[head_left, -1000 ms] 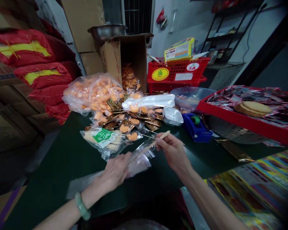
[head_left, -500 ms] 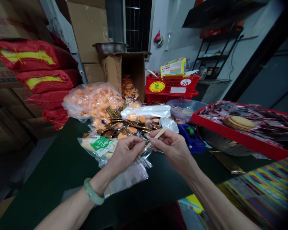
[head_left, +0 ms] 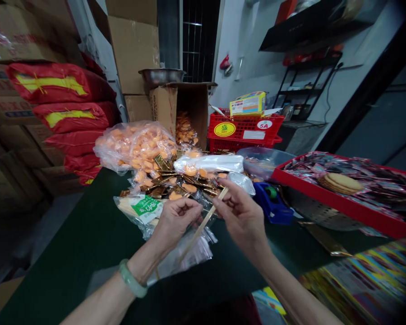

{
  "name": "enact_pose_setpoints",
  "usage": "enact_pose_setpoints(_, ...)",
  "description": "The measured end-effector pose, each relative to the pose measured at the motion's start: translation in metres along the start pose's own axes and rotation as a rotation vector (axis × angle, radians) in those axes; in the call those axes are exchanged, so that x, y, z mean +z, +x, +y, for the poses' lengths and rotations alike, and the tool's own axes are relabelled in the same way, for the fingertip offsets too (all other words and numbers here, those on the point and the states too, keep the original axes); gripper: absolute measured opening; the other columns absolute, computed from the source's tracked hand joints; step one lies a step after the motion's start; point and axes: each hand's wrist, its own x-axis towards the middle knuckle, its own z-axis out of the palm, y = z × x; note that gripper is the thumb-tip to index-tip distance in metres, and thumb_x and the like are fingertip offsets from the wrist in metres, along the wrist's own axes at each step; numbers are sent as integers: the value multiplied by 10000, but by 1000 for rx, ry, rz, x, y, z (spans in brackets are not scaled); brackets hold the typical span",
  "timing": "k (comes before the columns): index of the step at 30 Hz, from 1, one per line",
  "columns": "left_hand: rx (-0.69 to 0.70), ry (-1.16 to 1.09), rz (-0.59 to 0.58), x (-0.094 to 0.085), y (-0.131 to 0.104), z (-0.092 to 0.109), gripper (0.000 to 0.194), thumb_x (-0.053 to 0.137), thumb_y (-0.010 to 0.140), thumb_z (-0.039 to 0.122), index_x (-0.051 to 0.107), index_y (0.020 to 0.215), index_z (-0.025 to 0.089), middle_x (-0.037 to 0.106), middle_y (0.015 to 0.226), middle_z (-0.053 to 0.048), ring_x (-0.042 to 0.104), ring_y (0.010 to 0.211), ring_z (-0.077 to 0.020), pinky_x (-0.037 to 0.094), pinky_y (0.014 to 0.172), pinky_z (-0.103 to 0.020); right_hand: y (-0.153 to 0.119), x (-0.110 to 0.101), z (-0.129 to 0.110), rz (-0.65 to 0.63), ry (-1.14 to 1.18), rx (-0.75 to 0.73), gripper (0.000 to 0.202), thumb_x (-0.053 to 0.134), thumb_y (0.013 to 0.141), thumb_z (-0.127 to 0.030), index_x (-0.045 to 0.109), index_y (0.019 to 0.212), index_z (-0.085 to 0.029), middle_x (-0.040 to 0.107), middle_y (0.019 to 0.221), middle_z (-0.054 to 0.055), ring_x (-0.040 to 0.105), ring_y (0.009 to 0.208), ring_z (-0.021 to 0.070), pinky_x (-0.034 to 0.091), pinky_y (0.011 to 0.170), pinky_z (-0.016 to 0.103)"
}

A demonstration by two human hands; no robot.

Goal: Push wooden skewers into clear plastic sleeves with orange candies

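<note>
In the head view my right hand [head_left: 241,212] pinches a thin wooden stick [head_left: 200,228] near its upper end. The stick slants down to the left, passing close by the fingertips of my left hand [head_left: 180,219]. Those left fingers are closed in a pinch, and I cannot make out what is between them. Clear plastic sleeves [head_left: 198,253] lie on the dark green table [head_left: 71,253] below the hands. Left of them is a clear pack of pale wooden sticks [head_left: 130,205] with a green and white label.
Orange wrapped pieces [head_left: 155,142] and gold sachets [head_left: 162,178] are heaped behind the hands. A blue tape dispenser [head_left: 274,210] stands right, beside a red tray [head_left: 338,203] of sachets with round biscuits [head_left: 340,181]. A red basket [head_left: 235,131] and an open carton [head_left: 164,108] stand behind.
The stick now shows much more of its length, reaching down past my left fingertips. The hands are slightly farther apart, and the whole view has shifted a little.
</note>
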Motion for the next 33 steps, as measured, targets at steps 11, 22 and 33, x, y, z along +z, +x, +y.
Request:
enact_pose_setpoints(11, 15, 14, 44, 4, -7, 11, 156, 616, 732, 258, 615, 682, 110, 627, 594, -22, 529, 484, -85, 428, 480, -184, 0, -8, -13, -105, -165, 117, 648, 701, 615, -334, 444, 1191, -187, 541, 1051, 105, 552, 776, 171, 460, 595, 288)
enact_pose_setpoints(22, 52, 43, 27, 7, -9, 18, 167, 670, 660, 276, 639, 706, 118, 547, 564, 20, 438, 477, -65, 354, 431, -169, 11, -4, -17, -270, 245, 372, 277, 681, 618, -313, 556, 812, -159, 546, 545, -33, 474, 486, 88, 379, 453, 206)
enact_pose_setpoints(33, 164, 215, 20, 14, -12, 25, 162, 570, 713, 235, 662, 789, 127, 630, 676, -34, 520, 577, -118, 414, 517, -208, -9, -2, -34, -109, -612, -525, 138, 475, 804, -113, 597, 837, -170, 595, 747, 70, 564, 692, 159, 464, 617, 278)
